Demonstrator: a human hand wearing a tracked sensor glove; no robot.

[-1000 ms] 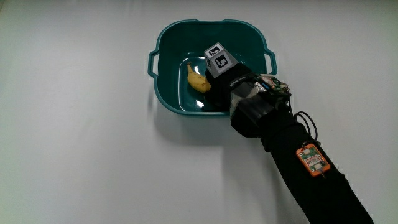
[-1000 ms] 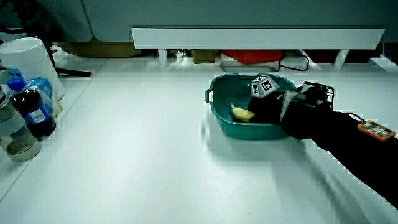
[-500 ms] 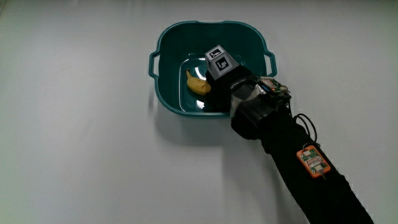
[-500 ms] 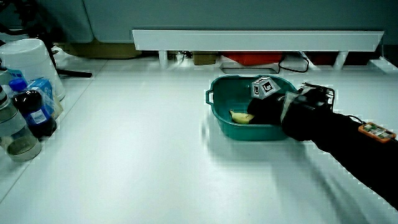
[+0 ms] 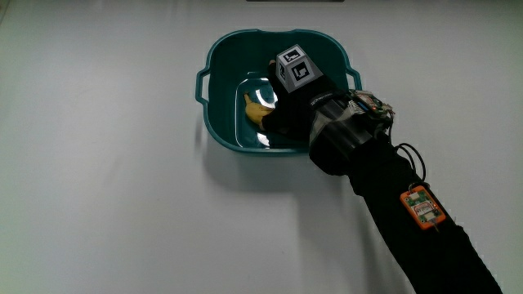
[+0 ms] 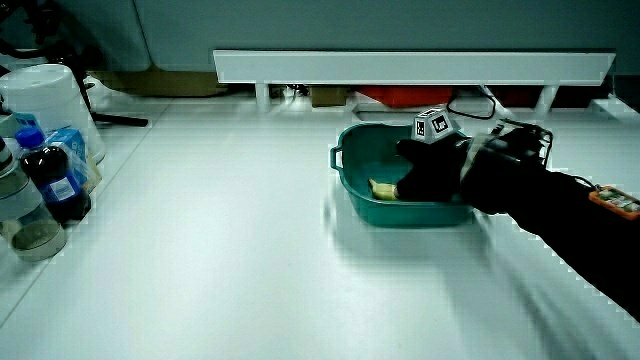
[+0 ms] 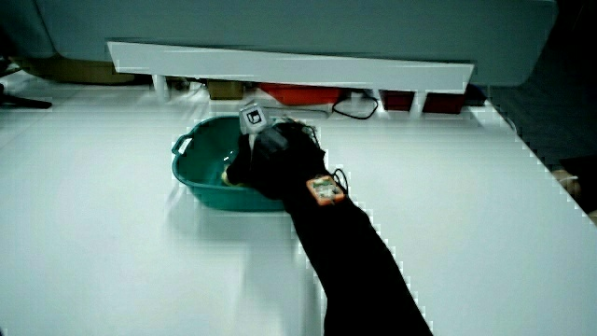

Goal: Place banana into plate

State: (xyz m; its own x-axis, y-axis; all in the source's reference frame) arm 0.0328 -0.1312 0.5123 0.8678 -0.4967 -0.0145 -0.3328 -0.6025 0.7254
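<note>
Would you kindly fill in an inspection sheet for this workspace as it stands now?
Surface: white table, bare around the basin.
Job's things: banana lying in the teal basin; no flat plate seen.
Clutter: bottles and a white container at the table's edge.
Grippers: hand inside the basin, over the banana.
Cables: thin wire along the forearm.
Surroundings: low white partition, boxes under it.

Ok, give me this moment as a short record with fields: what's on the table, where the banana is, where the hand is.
container: teal basin with two handles, on the white table
banana: banana lies inside the basin, partly covered by the hand
hand: gloved hand reaches into the basin, over the banana
marker: patterned cube on the back of the hand
table edge: bottles and a white container in a side view
</note>
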